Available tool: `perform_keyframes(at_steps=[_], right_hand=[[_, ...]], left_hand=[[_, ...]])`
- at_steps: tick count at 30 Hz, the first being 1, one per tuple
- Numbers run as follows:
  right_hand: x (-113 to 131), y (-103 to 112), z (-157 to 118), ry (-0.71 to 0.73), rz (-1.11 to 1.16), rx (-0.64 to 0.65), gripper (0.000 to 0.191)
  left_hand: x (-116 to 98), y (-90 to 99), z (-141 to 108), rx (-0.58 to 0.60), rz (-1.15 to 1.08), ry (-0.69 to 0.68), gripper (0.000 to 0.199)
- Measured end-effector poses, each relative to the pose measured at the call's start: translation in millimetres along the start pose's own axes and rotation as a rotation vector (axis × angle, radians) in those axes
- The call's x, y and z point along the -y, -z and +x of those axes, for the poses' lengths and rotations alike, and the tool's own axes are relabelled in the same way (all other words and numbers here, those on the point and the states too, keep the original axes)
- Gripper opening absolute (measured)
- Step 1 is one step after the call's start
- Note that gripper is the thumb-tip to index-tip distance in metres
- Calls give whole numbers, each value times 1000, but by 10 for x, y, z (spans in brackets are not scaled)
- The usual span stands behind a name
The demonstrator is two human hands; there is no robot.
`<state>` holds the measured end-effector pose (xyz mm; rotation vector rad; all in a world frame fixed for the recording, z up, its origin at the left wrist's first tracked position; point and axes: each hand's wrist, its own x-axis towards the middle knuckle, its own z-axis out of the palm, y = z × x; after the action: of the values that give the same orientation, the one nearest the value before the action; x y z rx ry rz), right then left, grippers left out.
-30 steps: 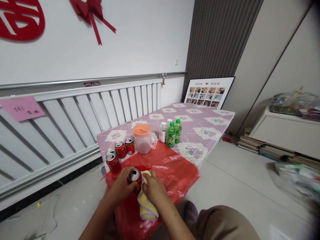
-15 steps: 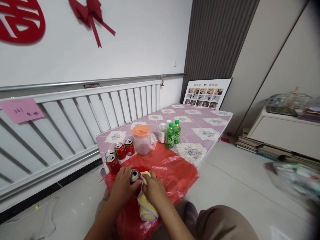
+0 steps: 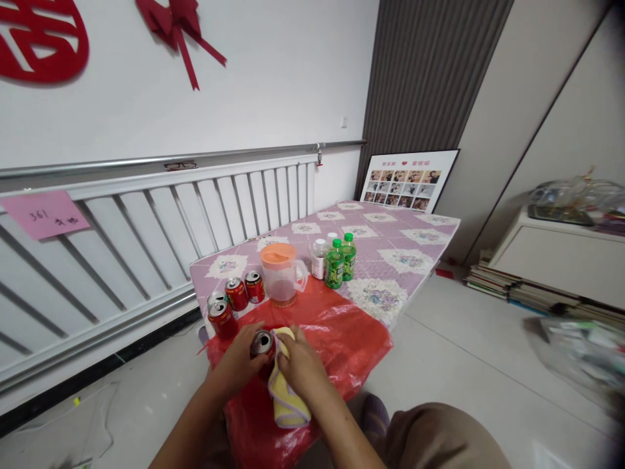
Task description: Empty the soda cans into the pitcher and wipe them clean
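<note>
Can (image 3: pixel 263 345) is at the near edge of the desk (image 3: pixel 366 257), opened top facing up, between both hands over the red plastic (image 3: pixel 336 329). Base hidden, can't tell if it rests on the plastic or is held up.

Left hand (image 3: pixel 240 360): fingers wrapped on the can's left side, thumb across the near side, grasping it. Right hand (image 3: pixel 300 365): fingers clenched on the yellow cloth (image 3: pixel 289 407), pressing it to the can's right side; fingertips partly covered. Cloth's lower end hangs toward the near side.

Step in hand, by the look of it: wiping the can's outside. Next move probably calls for a firm left grip, with the can turned or the cloth shifted so another part of the side gets reached; thin wall, so light pressure.

Around: red cans (image 3: pixel 236 295) left and farther off, one more can (image 3: pixel 216 298) mostly hidden behind the nearest. Orange-lidded jug (image 3: pixel 278 280) beyond the hands. Green bottles (image 3: pixel 334 267) right of the jug, white-capped bottles (image 3: pixel 319 260) just beside them.
</note>
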<state>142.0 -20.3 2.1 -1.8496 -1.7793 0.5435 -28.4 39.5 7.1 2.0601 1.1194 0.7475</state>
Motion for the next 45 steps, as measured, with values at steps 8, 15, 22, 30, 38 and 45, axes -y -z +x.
perform_keyframes(at_steps=[8,15,22,30,38,45], right_hand=[[-85,-74,44,-7,-26,48,40],[8,117,134,100,11,-6,50],[-142,-73,98,34,-60,58,40],[-186,-145,99,23,-69,49,41],[-71,7,79,72,-15,8,48],[-4,97,124,124,-3,-5,48]], left_hand=[[-53,126,11,102,-5,38,66],[-83,181,43,168,-25,-22,66],[-14,220,52,200,-3,0,69],[-61,90,54,23,158,3,74],[-62,-1,51,-27,332,68,37],[-36,89,95,62,110,-56,56]])
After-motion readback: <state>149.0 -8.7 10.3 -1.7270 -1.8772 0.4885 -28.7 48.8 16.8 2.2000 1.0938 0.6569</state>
